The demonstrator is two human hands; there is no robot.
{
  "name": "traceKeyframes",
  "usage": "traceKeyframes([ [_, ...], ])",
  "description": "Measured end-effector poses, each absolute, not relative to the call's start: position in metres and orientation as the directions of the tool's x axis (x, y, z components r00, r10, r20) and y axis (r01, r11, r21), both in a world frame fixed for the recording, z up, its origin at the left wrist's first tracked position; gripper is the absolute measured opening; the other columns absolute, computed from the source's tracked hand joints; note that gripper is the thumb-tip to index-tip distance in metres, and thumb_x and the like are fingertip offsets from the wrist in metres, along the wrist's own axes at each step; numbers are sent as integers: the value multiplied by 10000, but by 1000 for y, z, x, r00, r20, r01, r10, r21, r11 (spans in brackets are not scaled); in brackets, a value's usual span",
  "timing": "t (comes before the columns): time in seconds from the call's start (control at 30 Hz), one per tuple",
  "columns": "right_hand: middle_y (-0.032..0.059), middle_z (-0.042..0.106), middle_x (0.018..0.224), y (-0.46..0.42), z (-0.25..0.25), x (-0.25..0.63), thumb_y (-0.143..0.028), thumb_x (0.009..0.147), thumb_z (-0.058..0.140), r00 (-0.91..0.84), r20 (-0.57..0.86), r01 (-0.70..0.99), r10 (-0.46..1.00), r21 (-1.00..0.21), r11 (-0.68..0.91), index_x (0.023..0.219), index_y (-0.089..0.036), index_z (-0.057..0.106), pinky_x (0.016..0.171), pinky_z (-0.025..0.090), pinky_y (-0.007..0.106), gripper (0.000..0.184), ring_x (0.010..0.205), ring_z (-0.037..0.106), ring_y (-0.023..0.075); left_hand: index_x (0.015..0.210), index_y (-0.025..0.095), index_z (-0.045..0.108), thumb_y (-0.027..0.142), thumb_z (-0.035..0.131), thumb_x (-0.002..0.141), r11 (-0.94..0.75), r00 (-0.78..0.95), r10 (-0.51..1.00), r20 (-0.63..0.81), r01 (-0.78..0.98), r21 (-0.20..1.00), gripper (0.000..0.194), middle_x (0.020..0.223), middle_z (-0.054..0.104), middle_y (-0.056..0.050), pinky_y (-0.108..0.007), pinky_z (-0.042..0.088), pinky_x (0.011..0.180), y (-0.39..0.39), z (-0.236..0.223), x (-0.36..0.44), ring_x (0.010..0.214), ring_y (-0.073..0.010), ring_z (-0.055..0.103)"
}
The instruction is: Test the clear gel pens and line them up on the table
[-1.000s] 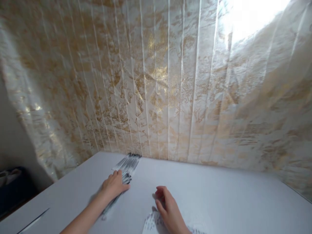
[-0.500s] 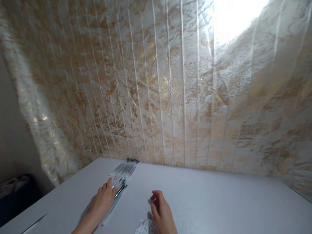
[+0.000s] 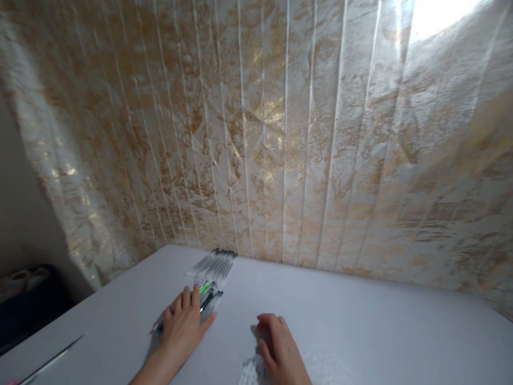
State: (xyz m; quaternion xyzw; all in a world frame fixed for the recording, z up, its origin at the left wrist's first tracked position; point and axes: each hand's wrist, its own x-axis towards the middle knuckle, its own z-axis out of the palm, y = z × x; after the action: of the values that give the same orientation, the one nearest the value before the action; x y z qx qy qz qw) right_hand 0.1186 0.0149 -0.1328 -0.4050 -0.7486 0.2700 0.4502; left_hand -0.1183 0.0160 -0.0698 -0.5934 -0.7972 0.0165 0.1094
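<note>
My left hand [image 3: 183,323] lies over a group of pens [image 3: 207,297] on the table, its fingers stretched forward and its thumb out to the right. Clear barrels, dark ends and a bit of bright green show past the fingertips. Other slim items stick out left of the palm; what lies under it is hidden. Farther back, a row of clear pens with black caps [image 3: 215,263] lies side by side. My right hand [image 3: 279,345] rests to the right, loosely curled with thumb and forefinger apart and nothing visible between them. Beside it is a white, dark-patterned piece [image 3: 249,371], partly covered.
A long thin dark item [image 3: 52,359] lies on the white table [image 3: 360,321] at the left. Behind the table hangs a shiny gold and silver curtain [image 3: 260,133]. A dark bin-like container [image 3: 36,305] stands beyond the left edge.
The view has shifted, so everything sits farther right. My left hand has moved onto the pens, its thumb now spread out, and bright green has come into sight. My right hand looks nearly the same.
</note>
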Motion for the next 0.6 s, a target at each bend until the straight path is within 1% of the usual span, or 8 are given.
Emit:
traceKeyframes([
  [0.1, 59, 632, 973, 19, -145, 117, -22, 663, 454, -315, 488, 463, 814, -670, 581, 1069, -203, 581, 839, 459, 300, 462, 918, 567, 201, 1442, 78, 325, 423, 537, 811, 217, -202, 971, 125, 969, -121, 750, 1477, 352, -227, -499, 312, 1032, 13, -63, -124, 1325, -357, 376],
  [0.2, 61, 636, 975, 24, -153, 109, -25, 718, 439, -323, 535, 571, 781, -548, 611, 1020, -215, 594, 808, 458, 310, 388, 892, 558, 209, 1438, 116, 351, 441, 582, 738, 150, -143, 984, 103, 987, -63, 806, 1500, 321, -193, -499, 288, 1062, 9, -62, -136, 1354, -356, 339],
  [0.3, 59, 633, 1046, 27, -153, 88, -23, 761, 441, -326, 552, 669, 767, -439, 600, 1003, -238, 605, 817, 449, 340, 363, 938, 549, 226, 1430, 139, 371, 480, 613, 692, 49, -46, 983, 179, 999, -12, 849, 1507, 308, -179, -511, 279, 1073, 4, -79, -148, 1363, -354, 326],
  [0.37, 50, 633, 1072, 28, -149, 71, -12, 764, 451, -316, 549, 700, 774, -416, 580, 999, -248, 605, 827, 447, 353, 367, 963, 549, 229, 1424, 152, 384, 492, 622, 694, -44, 48, 957, 287, 999, -18, 840, 1493, 342, -175, -528, 278, 1071, 2, -97, -154, 1357, -361, 334],
  [0.43, 41, 636, 1089, 29, -142, 59, -30, 780, 473, -328, 534, 675, 779, -444, 589, 1014, -260, 605, 839, 454, 357, 353, 983, 555, 227, 1427, 156, 374, 491, 611, 727, -137, 150, 896, 417, 989, -62, 812, 1480, 371, -173, -534, 275, 1070, 0, -112, -157, 1353, -366, 335],
  [0.5, 43, 642, 1093, 30, -130, 58, -102, 834, 476, -292, 519, 601, 803, -554, 577, 1042, -264, 602, 853, 467, 358, 292, 996, 571, 220, 1444, 158, 335, 458, 587, 776, -227, 257, 810, 527, 966, -122, 774, 1486, 367, -164, -512, 268, 1076, -2, -120, -155, 1353, -354, 335],
  [0.57, 59, 654, 1071, 31, -113, 71, -230, 902, 444, -156, 483, 511, 862, -707, 488, 1064, -252, 602, 850, 485, 357, 227, 980, 598, 215, 1465, 177, 285, 390, 558, 828, -338, 367, 731, 576, 927, -161, 725, 1500, 356, -130, -458, 268, 1085, -7, -118, -148, 1354, -316, 344],
  [0.6, 71, 660, 1063, 30, -103, 82, -305, 918, 435, -65, 441, 479, 895, -773, 416, 1066, -242, 606, 833, 496, 354, 235, 959, 615, 216, 1474, 192, 260, 355, 538, 853, -410, 424, 700, 574, 897, -163, 699, 1502, 358, -106, -426, 276, 1085, -9, -115, -143, 1353, -290, 351],
])
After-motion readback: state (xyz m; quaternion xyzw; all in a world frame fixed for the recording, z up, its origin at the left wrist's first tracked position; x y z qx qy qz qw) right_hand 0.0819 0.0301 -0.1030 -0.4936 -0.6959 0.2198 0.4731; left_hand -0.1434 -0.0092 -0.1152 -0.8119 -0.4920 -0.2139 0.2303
